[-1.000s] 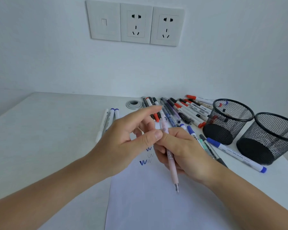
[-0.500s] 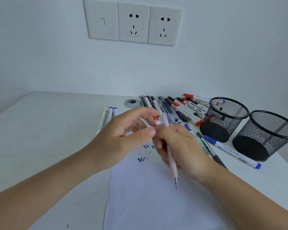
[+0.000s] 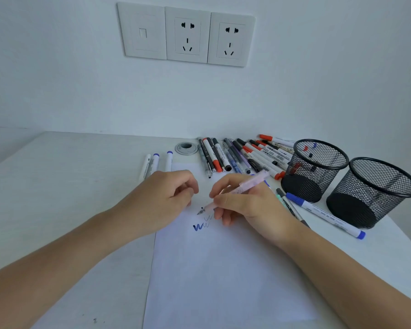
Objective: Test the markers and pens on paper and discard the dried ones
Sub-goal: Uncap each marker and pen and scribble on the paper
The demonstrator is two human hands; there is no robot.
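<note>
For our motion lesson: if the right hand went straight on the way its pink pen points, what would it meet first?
Probably the paper, right beside the scribbles: the pink pen in the right hand slants down-left, tip nearly touching.

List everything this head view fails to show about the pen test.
Head view only:
- left hand: its curled fingers hide whether it holds anything, such as a cap.
- pink pen in the right hand: the tip is too small to tell whether it touches the paper.
- farther mesh cup: its contents show only through the mesh as red and blue bits, unidentifiable.
- paper: its near edge is cut off by the frame's bottom.
</note>
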